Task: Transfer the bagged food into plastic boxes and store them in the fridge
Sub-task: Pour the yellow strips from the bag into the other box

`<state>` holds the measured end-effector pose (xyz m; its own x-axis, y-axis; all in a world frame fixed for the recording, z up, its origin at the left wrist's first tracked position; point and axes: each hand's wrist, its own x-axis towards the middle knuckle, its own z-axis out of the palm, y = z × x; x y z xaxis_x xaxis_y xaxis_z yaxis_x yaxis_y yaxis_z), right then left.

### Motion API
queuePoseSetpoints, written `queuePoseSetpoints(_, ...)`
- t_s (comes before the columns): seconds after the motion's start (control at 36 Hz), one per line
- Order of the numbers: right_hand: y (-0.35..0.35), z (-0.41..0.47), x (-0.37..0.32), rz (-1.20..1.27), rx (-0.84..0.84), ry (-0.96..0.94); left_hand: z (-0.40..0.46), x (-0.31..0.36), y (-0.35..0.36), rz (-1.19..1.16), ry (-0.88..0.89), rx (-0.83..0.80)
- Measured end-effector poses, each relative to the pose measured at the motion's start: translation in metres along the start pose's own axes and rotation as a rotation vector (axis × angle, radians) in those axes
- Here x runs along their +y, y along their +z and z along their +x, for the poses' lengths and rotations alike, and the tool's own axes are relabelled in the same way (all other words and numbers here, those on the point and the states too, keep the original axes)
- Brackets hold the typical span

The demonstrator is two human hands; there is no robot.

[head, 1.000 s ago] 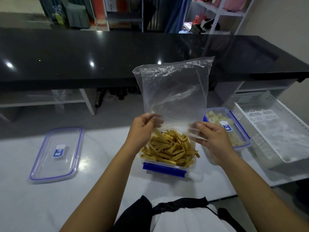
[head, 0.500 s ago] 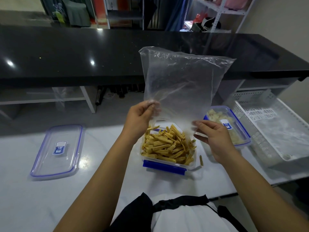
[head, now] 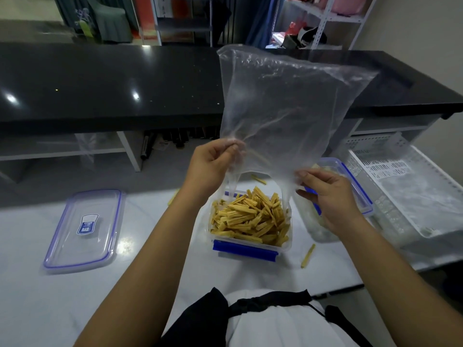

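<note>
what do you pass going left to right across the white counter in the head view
loose lid → open box of yellow sticks → stray stick → closed box → white tray

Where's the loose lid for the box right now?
The loose lid lies flat on the white table at the left of the head view, left of the open box of yellow sticks and apart from both hands.
</note>
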<state>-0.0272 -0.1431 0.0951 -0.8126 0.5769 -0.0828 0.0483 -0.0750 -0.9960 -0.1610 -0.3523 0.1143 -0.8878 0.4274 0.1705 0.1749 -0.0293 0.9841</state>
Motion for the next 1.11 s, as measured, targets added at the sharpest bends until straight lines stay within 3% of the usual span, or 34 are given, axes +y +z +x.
queuePoseSetpoints(0.08,-0.003,-0.003,0.002,-0.04,0.055,0.025,-0.002,-0.003,0.002,-0.039,-0.082,0.03)
queuePoseSetpoints(0.22,-0.013,-0.005,-0.008,-0.093,0.067,-0.109,-0.004,0.001,0.001,-0.112,-0.096,0.065)
queuePoseSetpoints(0.33,-0.017,-0.009,-0.002,-0.165,0.119,-0.04,-0.01,-0.005,0.007,-0.14,-0.118,0.079)
queuePoseSetpoints(0.44,-0.03,-0.01,-0.001,-0.231,0.14,-0.089,-0.015,-0.011,0.015,-0.2,-0.091,0.074)
queuePoseSetpoints(0.56,-0.044,-0.014,0.001,-0.165,0.198,-0.002,-0.02,-0.016,0.03,-0.259,-0.069,0.094)
queuePoseSetpoints(0.81,-0.12,-0.048,-0.02,-0.118,0.367,-0.101,-0.027,-0.017,0.117,-0.217,-0.019,-0.192)
queuePoseSetpoints(1.11,-0.28,-0.006,-0.055,-0.508,0.508,-0.3,-0.003,0.007,0.288,-0.164,-0.157,-0.474)
